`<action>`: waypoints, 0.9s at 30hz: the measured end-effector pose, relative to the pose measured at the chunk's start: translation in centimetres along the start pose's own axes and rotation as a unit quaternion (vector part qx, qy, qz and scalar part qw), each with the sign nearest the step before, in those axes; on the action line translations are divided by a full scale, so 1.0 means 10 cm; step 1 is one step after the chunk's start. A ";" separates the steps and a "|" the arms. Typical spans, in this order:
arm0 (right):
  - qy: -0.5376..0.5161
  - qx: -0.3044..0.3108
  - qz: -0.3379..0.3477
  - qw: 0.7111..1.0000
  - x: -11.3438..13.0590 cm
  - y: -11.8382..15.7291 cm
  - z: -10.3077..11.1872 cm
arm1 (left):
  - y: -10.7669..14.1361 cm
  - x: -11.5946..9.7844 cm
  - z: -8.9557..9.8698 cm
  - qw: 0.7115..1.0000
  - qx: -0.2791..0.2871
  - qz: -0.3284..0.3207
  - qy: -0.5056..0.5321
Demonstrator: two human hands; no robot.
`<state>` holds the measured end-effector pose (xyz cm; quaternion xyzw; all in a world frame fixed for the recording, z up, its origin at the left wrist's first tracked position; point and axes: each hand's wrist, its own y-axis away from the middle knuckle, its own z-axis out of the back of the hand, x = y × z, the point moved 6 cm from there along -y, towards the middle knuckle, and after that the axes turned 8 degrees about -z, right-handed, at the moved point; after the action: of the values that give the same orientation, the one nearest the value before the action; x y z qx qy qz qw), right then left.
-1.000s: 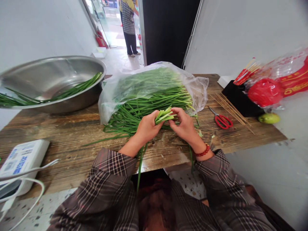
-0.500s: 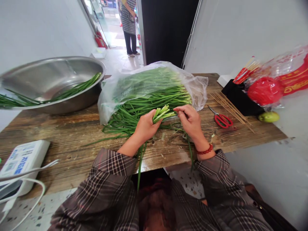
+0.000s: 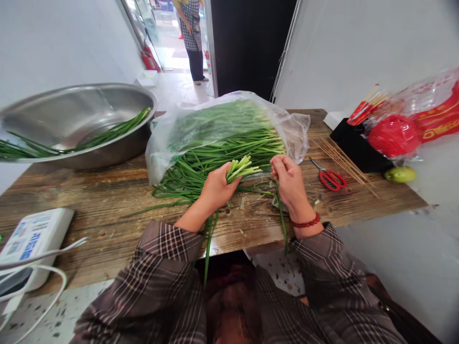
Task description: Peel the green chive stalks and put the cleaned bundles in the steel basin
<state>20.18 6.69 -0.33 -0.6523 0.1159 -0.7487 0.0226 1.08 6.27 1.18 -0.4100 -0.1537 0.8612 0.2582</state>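
My left hand (image 3: 218,188) is wrapped round a small bunch of garlic chives (image 3: 241,168). The pale cut ends point right, and a few long leaves hang below the hand past the table edge. Just right of those ends, my right hand (image 3: 289,187) is closed in a pinch, apart from the bunch; whatever its fingertips hold is hidden. A loose green leaf (image 3: 282,220) droops beneath it over the table edge. Behind both hands lies a large heap of chives (image 3: 229,149), partly covered by a clear plastic bag (image 3: 211,122).
A steel basin (image 3: 107,160) with some chives stands at left, above a white power box (image 3: 46,229) with cables. Red-handled scissors (image 3: 332,180), thin wooden skewers (image 3: 346,165) and a black box (image 3: 362,150) are at right. A person (image 3: 191,33) stands in the doorway.
My right hand has drawn away from the stem ends, slightly to the right. My left hand keeps its hold nearly in place. The person in the doorway has shifted posture.
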 end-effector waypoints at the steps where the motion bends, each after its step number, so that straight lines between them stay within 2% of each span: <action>1: -0.019 -0.011 -0.011 1.000 0.00 0.00 0.03 | 0.00 0.00 0.01 1.000 -0.003 -0.002 0.002; 3: -0.016 -0.013 0.001 1.000 0.06 0.01 0.07 | -0.01 -0.02 0.03 1.000 -0.012 -0.005 0.010; 5: 0.050 0.069 0.037 0.996 0.16 0.05 -0.03 | -0.02 -0.03 0.07 0.999 -0.030 -0.005 0.020; 8: 0.140 0.215 0.104 0.961 0.26 0.15 -0.22 | -0.03 -0.05 0.13 0.998 -0.056 0.000 0.037; 10: 0.164 0.266 0.132 0.941 0.26 0.20 -0.29 | -0.03 -0.05 0.14 0.997 -0.062 0.007 0.045; 12: 0.186 0.259 0.134 0.938 0.22 0.19 -0.29 | -0.03 -0.05 0.14 0.997 -0.057 0.011 0.044; 15: 0.265 0.206 0.122 0.934 0.14 0.15 -0.24 | -0.03 -0.05 0.13 0.998 -0.053 0.008 0.035; 20: 0.400 0.213 0.142 0.880 0.06 0.18 -0.26 | -0.03 -0.07 0.14 0.997 -0.061 -0.004 0.042; 22: 0.389 0.199 0.150 0.887 0.07 0.17 -0.26 | -0.03 -0.08 0.13 0.998 -0.050 -0.007 0.040; 27: 0.283 0.162 0.140 0.935 0.12 0.15 -0.26 | -0.01 -0.12 0.03 0.999 0.024 -0.024 0.022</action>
<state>17.29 5.38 0.24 -0.3784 0.0845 -0.9001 0.1987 1.52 5.71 2.14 -0.4187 -0.1367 0.8489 0.2921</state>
